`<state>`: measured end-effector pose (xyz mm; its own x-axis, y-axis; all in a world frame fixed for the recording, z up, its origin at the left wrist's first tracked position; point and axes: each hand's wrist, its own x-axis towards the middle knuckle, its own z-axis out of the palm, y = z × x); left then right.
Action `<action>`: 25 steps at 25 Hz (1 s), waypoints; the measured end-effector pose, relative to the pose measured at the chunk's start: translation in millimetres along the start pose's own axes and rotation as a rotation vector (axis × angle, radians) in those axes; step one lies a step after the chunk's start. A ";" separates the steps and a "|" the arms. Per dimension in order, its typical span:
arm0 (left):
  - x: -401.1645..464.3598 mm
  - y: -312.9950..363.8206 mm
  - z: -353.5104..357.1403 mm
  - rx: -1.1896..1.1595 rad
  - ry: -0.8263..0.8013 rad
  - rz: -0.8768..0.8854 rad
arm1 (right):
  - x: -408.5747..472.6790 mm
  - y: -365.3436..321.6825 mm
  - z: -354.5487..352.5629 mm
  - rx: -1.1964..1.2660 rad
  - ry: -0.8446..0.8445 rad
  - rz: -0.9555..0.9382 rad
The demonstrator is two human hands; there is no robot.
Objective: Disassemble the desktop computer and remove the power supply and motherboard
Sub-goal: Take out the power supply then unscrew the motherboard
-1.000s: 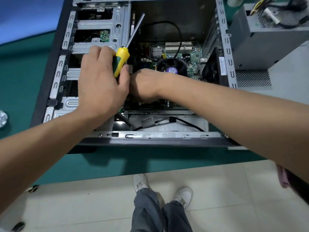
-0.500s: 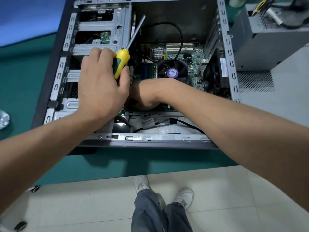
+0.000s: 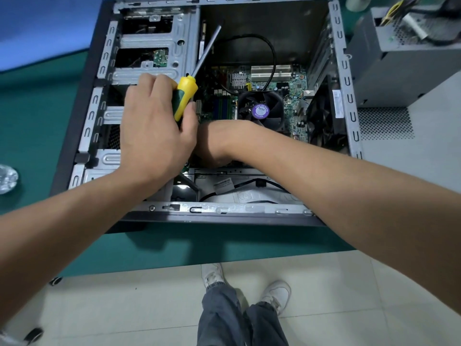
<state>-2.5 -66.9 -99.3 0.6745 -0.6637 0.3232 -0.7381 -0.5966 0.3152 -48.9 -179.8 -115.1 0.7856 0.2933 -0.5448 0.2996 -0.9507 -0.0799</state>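
An open desktop case point(image 3: 345, 78) lies on its side on the green table. The green motherboard point(image 3: 294, 86) sits inside, with a black CPU fan point(image 3: 260, 111) bearing a purple sticker. My left hand point(image 3: 154, 128) grips a yellow-and-green screwdriver point(image 3: 185, 96), its shaft pointing up and away over the drive cage. My right hand point(image 3: 217, 143) reaches down into the case by the board's near edge; its fingers are hidden behind the left hand. The grey power supply point(image 3: 399, 58) stands outside the case at the upper right, cables on top.
A metal drive cage point(image 3: 149, 43) fills the case's left side. A black cable point(image 3: 272, 53) loops over the board. A grey side panel point(image 3: 424, 151) lies to the right, a shiny round object point(image 3: 6, 179) at the table's left. My legs and shoes show below the table edge.
My right hand has slid slightly nearer and lower inside the case, uncovering the CPU fan. The left hand with the screwdriver has stayed put.
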 end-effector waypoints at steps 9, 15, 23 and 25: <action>-0.8 1.8 0.9 0.028 0.002 0.001 | 11.5 0.1 0.1 0.296 0.231 0.076; -0.1 1.4 0.6 0.025 -0.002 0.003 | 9.9 4.0 0.2 0.282 0.260 0.091; -0.6 1.4 1.0 0.030 0.005 -0.003 | 6.0 0.8 -2.5 0.153 0.224 0.036; -0.8 1.6 0.6 0.040 0.000 -0.002 | 5.5 0.2 -2.6 0.126 0.223 0.016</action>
<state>-4.3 -67.6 -99.6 0.6764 -0.6621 0.3228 -0.7364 -0.6157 0.2804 -43.1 -178.1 -116.0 0.8940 0.2795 -0.3501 0.2271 -0.9564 -0.1836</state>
